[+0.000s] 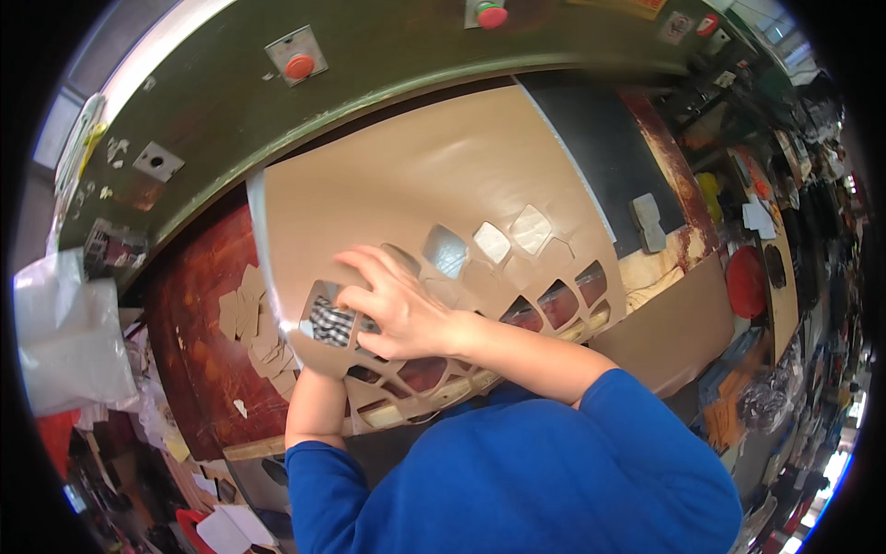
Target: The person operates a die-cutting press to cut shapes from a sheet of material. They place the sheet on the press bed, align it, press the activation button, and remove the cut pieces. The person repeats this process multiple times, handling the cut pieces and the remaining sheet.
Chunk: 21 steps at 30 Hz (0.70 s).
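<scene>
A large tan sheet of leather-like material with rows of cut-out holes along its near side lies across the machine bed. My right hand is over its near left part, fingers spread and curved, slightly blurred, with nothing visible in them. My left forearm passes under the sheet's near left corner, so the left hand's fingers are hidden. Black-and-white checked cloth shows through a hole just above that forearm; whether it covers my left hand I cannot tell. Pale, roughly diamond-shaped openings run across the sheet's middle.
Cut tan pieces lie in a loose pile on the worn red board at left. Across the back stands a green machine beam with red buttons. A grey cutting die-like block rests on the dark panel at right.
</scene>
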Motion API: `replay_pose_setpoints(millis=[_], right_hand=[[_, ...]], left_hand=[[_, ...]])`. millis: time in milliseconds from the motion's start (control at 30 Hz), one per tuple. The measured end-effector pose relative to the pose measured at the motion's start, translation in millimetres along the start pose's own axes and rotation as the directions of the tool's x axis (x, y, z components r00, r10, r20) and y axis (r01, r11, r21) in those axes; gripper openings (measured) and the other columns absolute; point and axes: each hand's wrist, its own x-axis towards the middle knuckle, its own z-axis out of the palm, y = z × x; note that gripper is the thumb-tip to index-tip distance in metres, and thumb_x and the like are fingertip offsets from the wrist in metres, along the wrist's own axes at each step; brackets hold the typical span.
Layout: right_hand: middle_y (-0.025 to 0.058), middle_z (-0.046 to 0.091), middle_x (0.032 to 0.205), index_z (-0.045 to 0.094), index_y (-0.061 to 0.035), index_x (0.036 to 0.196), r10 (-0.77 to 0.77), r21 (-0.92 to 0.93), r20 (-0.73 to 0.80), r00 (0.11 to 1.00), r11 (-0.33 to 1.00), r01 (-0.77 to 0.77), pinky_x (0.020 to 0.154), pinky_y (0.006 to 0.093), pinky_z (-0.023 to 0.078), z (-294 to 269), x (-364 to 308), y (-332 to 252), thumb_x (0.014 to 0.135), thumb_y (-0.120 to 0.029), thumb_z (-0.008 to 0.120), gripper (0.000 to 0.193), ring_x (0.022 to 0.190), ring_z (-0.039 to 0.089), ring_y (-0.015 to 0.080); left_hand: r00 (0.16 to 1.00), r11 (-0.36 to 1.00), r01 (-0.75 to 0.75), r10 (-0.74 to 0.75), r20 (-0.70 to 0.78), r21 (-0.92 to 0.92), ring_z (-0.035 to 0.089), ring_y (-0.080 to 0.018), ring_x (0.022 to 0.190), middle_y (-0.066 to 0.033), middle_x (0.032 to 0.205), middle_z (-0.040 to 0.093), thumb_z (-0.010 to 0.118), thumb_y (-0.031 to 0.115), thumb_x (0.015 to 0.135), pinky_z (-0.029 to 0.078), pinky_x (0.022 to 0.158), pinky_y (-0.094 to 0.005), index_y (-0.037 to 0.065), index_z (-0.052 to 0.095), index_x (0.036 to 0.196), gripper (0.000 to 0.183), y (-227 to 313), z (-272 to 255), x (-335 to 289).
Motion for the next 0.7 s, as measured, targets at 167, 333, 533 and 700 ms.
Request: replay_pose_setpoints(millis=[167, 333, 533, 700], right_hand=[[0.0230, 0.043, 0.135, 0.061, -0.0087, 0.121, 0.214, -0.218, -0.170, 0.962, 0.944, -0.249, 0.097, 0.0481, 0.043, -79, -49, 20, 0.061, -0.016, 0.084, 0.064, 0.118, 0.046, 0.0418], [0.0182, 0.044, 0.130, 0.057, -0.0126, 0.130, 0.241, -0.461, -0.195, 0.951, 0.833, -0.306, 0.088, 0.0452, 0.047, -78, -76, 36, 0.060, -0.018, 0.087, 0.076, 0.107, 0.048, 0.0347], [0.0156, 0.045, 0.115, 0.059, -0.0136, 0.130, 0.263, -0.473, -0.282, 0.923, 0.799, -0.372, 0.069, 0.0374, 0.054, -56, -87, 44, 0.065, -0.018, 0.085, 0.070, 0.087, 0.060, 0.0299], [0.0159, 0.044, 0.110, 0.055, -0.0115, 0.134, 0.407, -0.161, -0.189, 0.894, 0.885, -0.437, 0.069, 0.0370, 0.052, -36, -84, 50, 0.076, -0.009, 0.076, 0.062, 0.085, 0.058, 0.0298]], left_hand=[[0.997, 0.997, -0.032, 0.027, 0.072, 0.074, 0.060, -0.0225, 0.091, -0.0099, 0.105, 0.062, 0.068, 0.026, 0.086, 0.048, 0.074, -0.0367, 0.001, 0.059, 0.108, 0.034, -9, 23, 27], [0.997, 0.995, -0.012, 0.005, 0.072, 0.095, 0.061, -0.0230, 0.090, -0.0098, 0.104, 0.063, 0.068, 0.025, 0.086, 0.049, 0.074, -0.0367, 0.001, 0.060, 0.109, 0.034, -15, 46, 48], [0.998, 0.988, -0.026, 0.017, 0.060, 0.151, 0.061, -0.0237, 0.088, -0.0097, 0.102, 0.064, 0.067, 0.023, 0.086, 0.049, 0.074, -0.0367, 0.001, 0.061, 0.109, 0.033, -15, 60, 40], [0.996, 0.986, 0.009, 0.006, -0.088, 0.167, 0.062, -0.0242, 0.087, -0.0096, 0.101, 0.065, 0.067, 0.022, 0.086, 0.050, 0.073, -0.0367, 0.001, 0.061, 0.110, 0.032, -18, 48, 38]])
